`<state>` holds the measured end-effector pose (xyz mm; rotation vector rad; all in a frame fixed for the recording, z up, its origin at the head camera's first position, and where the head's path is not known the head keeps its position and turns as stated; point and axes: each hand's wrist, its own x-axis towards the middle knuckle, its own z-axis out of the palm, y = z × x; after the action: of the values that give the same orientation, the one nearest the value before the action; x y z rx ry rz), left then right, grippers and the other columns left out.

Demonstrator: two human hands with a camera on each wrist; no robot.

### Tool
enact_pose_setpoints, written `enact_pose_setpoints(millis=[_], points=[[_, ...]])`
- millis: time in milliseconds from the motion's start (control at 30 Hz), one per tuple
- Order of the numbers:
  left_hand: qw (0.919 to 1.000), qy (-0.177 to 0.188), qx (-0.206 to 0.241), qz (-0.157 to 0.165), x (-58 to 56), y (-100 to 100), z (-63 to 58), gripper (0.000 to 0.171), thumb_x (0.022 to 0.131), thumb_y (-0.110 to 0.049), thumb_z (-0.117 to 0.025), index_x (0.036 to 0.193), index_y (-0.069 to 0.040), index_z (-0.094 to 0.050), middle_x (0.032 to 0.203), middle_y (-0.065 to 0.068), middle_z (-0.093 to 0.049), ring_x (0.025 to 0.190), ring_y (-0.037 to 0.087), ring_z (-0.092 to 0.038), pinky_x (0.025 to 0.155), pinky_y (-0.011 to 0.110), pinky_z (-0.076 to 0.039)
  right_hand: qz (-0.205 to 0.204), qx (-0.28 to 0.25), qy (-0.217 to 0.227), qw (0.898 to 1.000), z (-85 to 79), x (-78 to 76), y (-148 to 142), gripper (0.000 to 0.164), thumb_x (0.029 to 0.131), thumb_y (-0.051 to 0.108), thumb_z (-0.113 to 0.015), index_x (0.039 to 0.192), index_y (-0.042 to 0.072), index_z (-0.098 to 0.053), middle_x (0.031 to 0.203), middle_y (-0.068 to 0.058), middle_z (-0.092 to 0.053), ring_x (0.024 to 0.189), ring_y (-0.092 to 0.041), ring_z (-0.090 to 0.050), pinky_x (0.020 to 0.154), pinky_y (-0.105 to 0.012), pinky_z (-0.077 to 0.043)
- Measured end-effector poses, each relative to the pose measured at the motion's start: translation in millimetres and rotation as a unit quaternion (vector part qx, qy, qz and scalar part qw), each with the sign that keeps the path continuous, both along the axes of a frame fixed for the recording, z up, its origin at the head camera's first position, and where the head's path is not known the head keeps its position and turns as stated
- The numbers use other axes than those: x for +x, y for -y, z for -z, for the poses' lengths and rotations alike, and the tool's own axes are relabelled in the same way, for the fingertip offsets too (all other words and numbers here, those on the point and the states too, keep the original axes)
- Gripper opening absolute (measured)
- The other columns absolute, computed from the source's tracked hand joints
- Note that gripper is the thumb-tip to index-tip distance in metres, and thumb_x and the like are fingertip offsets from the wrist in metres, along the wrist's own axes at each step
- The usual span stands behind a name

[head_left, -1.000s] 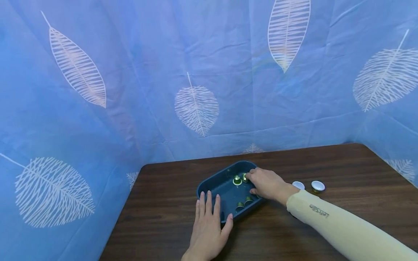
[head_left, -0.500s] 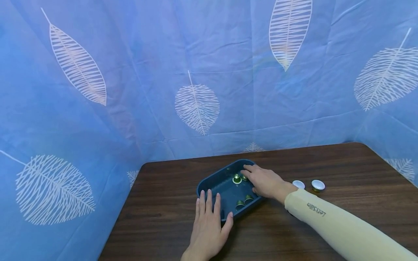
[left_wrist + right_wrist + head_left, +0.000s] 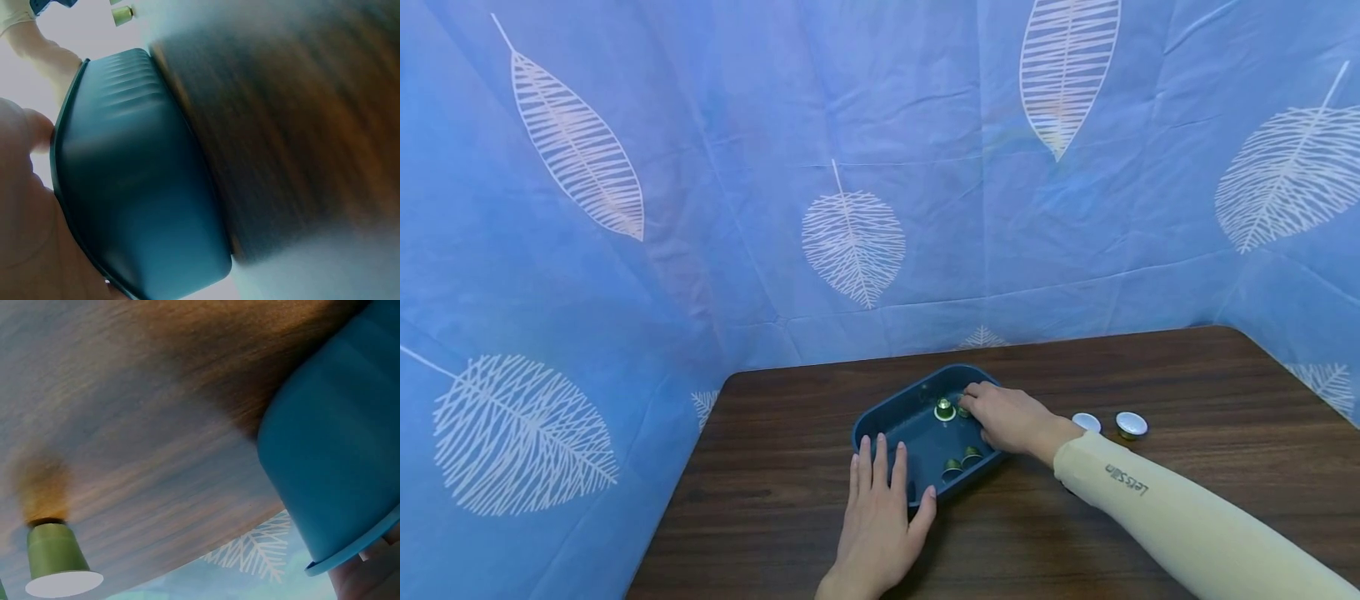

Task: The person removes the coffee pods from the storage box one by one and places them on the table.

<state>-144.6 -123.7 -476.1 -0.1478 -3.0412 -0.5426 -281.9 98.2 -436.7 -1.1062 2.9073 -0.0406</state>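
A dark blue tray (image 3: 895, 404) stands askew on the table with several green coffee capsules inside. My left hand (image 3: 877, 525) rests at its near-left rim with straight, spread fingers, the thumb along the near side. Over the right rim reaches my right hand (image 3: 1003, 417); its curled fingers pinch a coffee capsule (image 3: 963, 412), mostly hidden beneath them. Just left of it, another capsule (image 3: 945, 409) stands on its wide rim. Two more, a nearer capsule (image 3: 952, 469) and its neighbour (image 3: 972, 456), lie along the near-right wall.
Outside the tray, to the right, a coffee capsule (image 3: 1131, 424) and a second capsule (image 3: 1087, 422), partly behind the right wrist, stand white lid up on the brown wooden table (image 3: 1210, 383). A blue leaf-patterned cloth (image 3: 925, 250) hangs behind the table.
The right fingers lifted and spread over the capsule half a second ago, and now are curled down at it again. The left hand and the tray have kept their places.
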Motion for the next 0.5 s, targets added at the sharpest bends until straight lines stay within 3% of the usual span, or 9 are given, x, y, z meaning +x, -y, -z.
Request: enact_pose_setpoints(millis=[267, 500], points=[[1.0000, -0.001, 0.002, -0.003, -0.1, 0.1, -0.9, 0.077, 0.108, -0.062, -0.046, 0.166, -0.011, -0.042, 0.178, 0.019, -0.026, 0.169, 0.042, -0.010, 0.134, 0.065, -0.018, -0.043, 0.017, -0.045, 0.998, -4.6, 1.7, 1.9, 0.036, 0.093, 0.012, -0.084, 0.127, 0.002, -0.076, 0.120, -0.013, -0.069, 0.105, -0.025, -0.065, 0.082, -0.036, -0.065], [1.0000, -0.001, -0.001, -0.004, -1.1, -0.7, -1.0, 0.077, 0.108, -0.062, -0.046, 0.166, -0.012, -0.042, 0.178, 0.019, -0.026, 0.169, 0.042, -0.011, 0.134, 0.064, -0.017, -0.055, 0.037, -0.057, 0.996, -5.4, -0.8, 3.6, 0.030, 0.093, 0.014, -0.085, 0.121, 0.004, -0.079, 0.113, -0.010, -0.069, 0.095, -0.022, -0.064, 0.081, -0.035, -0.065]])
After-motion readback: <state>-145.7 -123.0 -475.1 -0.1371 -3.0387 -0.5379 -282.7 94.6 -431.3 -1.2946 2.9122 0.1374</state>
